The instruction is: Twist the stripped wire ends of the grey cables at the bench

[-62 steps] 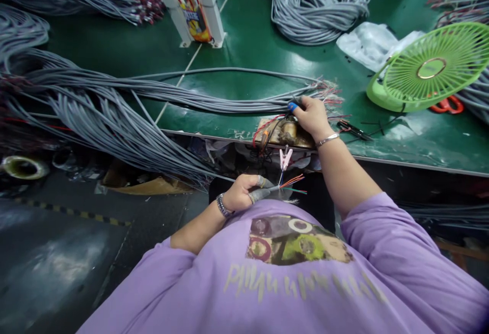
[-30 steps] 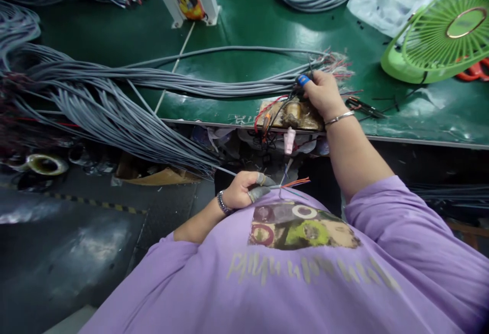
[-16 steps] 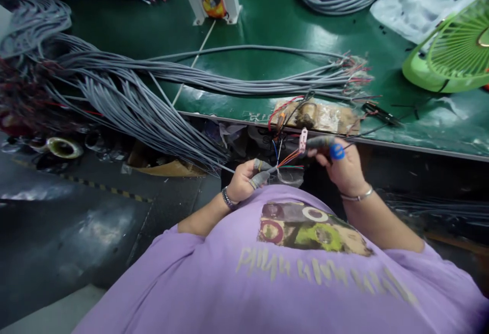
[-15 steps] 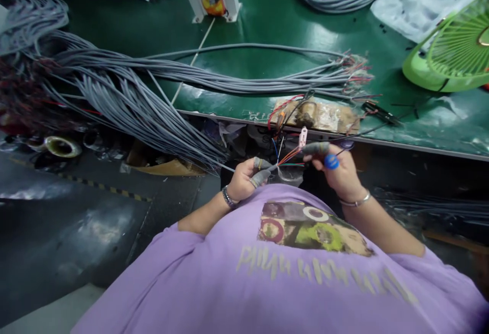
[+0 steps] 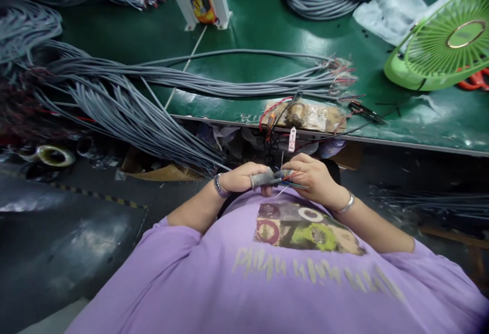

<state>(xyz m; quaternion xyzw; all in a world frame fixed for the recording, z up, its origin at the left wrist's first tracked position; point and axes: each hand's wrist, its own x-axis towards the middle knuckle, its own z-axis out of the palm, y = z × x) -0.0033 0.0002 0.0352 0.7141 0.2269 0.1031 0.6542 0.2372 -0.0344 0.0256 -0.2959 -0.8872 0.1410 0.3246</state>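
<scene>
My left hand, with grey finger covers, is closed round the end of a grey cable in front of my stomach. Thin coloured wires, among them red, green, blue and white, fan out from that cable end. My right hand is closed at the base of these wires, its fingers close to the left fingertips. Exactly which wires it pinches is hidden. Just above the hands, a small white tag-like piece with red marks hangs at the table edge.
A grey cable bundle lies along the green table and droops over its edge at left. A taped cardboard strip and a black tool lie near the edge. A green fan stands at right, beside red handles.
My right hand has moved left and down from the white tag to the wires at the cable end. The left grip has shifted slightly, and the view has turned a little.
</scene>
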